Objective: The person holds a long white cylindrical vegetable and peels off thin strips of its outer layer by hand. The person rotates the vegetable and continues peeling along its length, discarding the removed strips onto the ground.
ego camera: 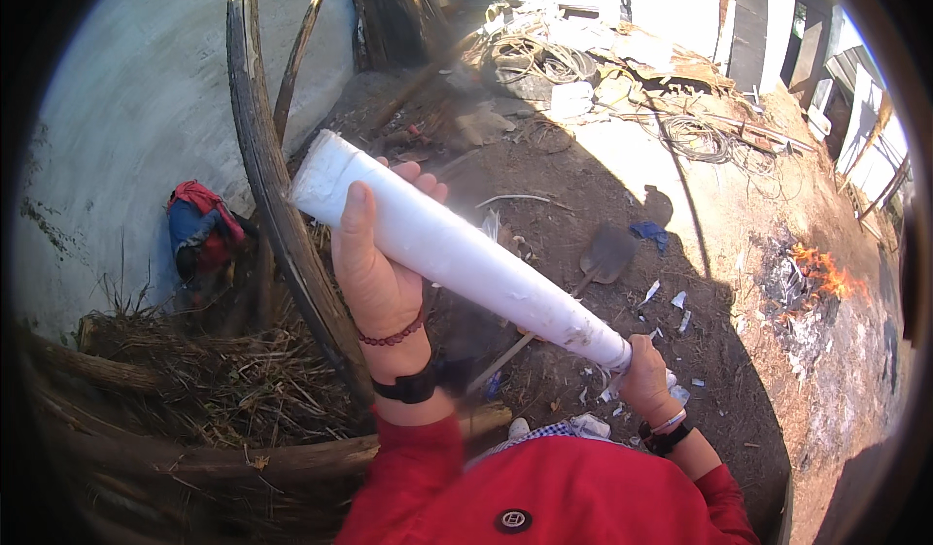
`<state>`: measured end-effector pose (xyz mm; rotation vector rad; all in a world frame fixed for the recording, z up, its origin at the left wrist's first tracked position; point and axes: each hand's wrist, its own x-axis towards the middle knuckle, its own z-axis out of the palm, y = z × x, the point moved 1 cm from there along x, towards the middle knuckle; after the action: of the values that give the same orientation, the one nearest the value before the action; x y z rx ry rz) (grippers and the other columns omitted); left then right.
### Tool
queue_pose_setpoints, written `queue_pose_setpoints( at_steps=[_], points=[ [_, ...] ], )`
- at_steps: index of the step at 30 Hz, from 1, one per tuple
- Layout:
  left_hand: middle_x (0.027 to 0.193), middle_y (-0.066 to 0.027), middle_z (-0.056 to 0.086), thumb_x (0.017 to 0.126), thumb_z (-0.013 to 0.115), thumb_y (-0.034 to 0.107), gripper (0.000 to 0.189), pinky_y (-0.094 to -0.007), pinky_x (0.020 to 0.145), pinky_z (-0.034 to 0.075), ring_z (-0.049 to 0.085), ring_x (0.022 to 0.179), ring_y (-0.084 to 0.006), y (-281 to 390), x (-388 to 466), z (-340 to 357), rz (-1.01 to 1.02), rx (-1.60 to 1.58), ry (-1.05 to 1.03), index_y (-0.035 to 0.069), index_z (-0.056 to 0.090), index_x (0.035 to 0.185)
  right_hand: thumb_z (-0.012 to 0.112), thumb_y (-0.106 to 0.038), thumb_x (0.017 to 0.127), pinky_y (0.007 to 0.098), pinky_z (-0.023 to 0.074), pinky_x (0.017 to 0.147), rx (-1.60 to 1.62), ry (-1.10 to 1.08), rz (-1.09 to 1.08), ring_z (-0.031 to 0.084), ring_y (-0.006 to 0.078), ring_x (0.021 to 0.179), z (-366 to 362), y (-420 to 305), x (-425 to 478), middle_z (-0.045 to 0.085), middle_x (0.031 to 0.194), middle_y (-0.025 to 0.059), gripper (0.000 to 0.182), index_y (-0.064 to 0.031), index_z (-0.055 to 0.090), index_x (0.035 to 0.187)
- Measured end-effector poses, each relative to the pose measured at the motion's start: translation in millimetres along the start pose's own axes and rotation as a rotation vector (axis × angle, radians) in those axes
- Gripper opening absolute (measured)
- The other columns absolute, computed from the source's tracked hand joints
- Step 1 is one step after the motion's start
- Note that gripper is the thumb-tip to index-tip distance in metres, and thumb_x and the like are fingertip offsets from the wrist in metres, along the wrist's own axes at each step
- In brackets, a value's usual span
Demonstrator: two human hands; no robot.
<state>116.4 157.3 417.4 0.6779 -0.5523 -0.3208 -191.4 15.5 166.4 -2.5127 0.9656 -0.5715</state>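
Observation:
A long white roll lies slantwise across the view in front of my red top. Its wide end rests in my left hand, thumb on the near side and fingertips showing past the far edge. Around the narrower, smudged end my right hand is closed, and torn white shreds hang there. What the roll is made of is not certain. Below it on the dirt lies a shovel, its handle partly hidden by the roll. White scraps are scattered nearby.
A weathered wooden pole stands close beside my left hand. Dry stalks and logs lie at lower left. A fire burns on the ground at right. Coiled cable and tyres lie farther back.

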Motion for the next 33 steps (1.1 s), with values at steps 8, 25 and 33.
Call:
queue_pose_setpoints(
  at_steps=[8, 25, 33],
  points=[
    [0.108, -0.0171, 0.064, 0.091, 0.075, 0.036, 0.053, -0.0469, 0.098, 0.052, 0.065, 0.101, -0.0293, -72, -47, 4, -0.160, 0.172, 0.011, -0.001, 0.053, 0.122, 0.076, -0.016, 0.081, 0.0467, 0.0516, 0.088, 0.218, -0.124, 0.184, 0.063, 0.0433, 0.100, 34, 26, 13, 0.062, 0.112, 0.0204, 0.043, -0.0055, 0.054, 0.116],
    [0.136, -0.0147, 0.057, 0.094, 0.069, 0.007, 0.043, -0.0426, 0.110, 0.043, 0.054, 0.124, -0.0253, -215, -190, -169, -0.586, 0.488, 0.201, 0.001, 0.047, 0.131, 0.072, -0.013, 0.086, 0.0417, 0.0550, 0.075, 0.416, -0.534, 0.479, 0.070, 0.0341, 0.084, 75, 64, -71, 0.070, 0.085, 0.0176, 0.015, -0.0024, 0.065, 0.094],
    [0.131, -0.0142, 0.061, 0.091, 0.071, 0.001, 0.034, -0.0400, 0.110, 0.039, 0.055, 0.122, -0.0223, -144, -208, -172, -0.597, 0.916, 0.153, 0.002, 0.055, 0.121, 0.068, -0.011, 0.085, 0.0406, 0.0552, 0.077, 0.494, -0.716, 0.497, 0.070, 0.0316, 0.085, 144, 76, -90, 0.071, 0.086, 0.0168, 0.013, -0.0022, 0.068, 0.095]
  ],
)
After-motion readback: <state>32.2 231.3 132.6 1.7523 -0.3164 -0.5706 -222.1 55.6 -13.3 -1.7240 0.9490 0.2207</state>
